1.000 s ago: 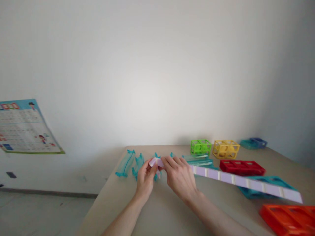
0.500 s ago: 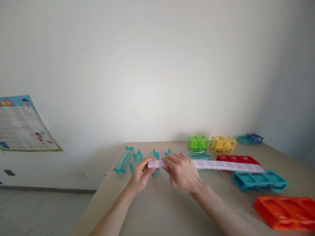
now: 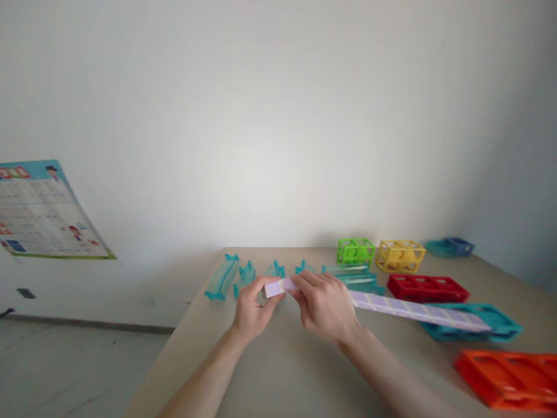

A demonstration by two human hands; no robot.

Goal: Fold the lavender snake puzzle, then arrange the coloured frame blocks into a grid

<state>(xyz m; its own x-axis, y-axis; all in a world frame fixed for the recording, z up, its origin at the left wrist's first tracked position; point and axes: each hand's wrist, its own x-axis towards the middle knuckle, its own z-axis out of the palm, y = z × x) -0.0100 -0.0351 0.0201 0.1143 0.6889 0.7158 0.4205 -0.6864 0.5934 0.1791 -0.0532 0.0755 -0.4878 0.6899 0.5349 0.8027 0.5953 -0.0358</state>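
Green frame (image 3: pixel 355 251) and yellow frame (image 3: pixel 400 256) stand at the tabletop's (image 3: pixel 278 371) far edge, contents unclear. Left hand (image 3: pixel 251 307) and right hand (image 3: pixel 324 305) pinch the lilac strip's (image 3: pixel 413 312) left end; it trails toward the right edge.

Green cage (image 3: pixel 355 251), yellow cage (image 3: pixel 400 256), red tray (image 3: pixel 427 288), poster (image 3: pixel 43 212).

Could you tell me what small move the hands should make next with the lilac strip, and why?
Probably fold the next segment over: the left hand and right hand pinch the lilac segmented strip at its near end, while the rest juts out unfolded over the teal tray.
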